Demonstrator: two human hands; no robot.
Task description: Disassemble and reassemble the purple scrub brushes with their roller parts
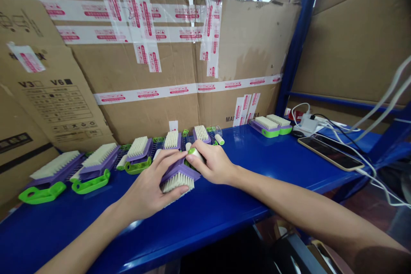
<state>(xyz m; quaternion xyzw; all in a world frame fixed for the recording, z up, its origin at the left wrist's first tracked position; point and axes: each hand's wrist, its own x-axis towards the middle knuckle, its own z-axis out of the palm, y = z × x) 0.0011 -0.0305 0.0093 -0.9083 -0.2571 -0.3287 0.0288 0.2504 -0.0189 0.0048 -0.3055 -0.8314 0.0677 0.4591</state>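
Above the front half of the blue shelf, my left hand (154,184) is closed around a purple scrubbing brush (180,169). Its cream bristles face down and toward me, with the thumb lying along them. My right hand (213,162) grips a short white cylinder with a green end (193,151) against the upper edge of the brush. Fingers hide most of where the two parts meet. Behind my hands stands a row of similar purple brushes (138,149), bristles up. Bright green curved pieces (91,183) and white cylinders (218,139) lie beside them.
Taped cardboard (154,64) walls the back of the blue shelf (244,192). At the right are two more brushes (272,124), a phone (330,152), a white charger (308,124) and loose cables (382,132). A blue post (297,43) rises behind them.
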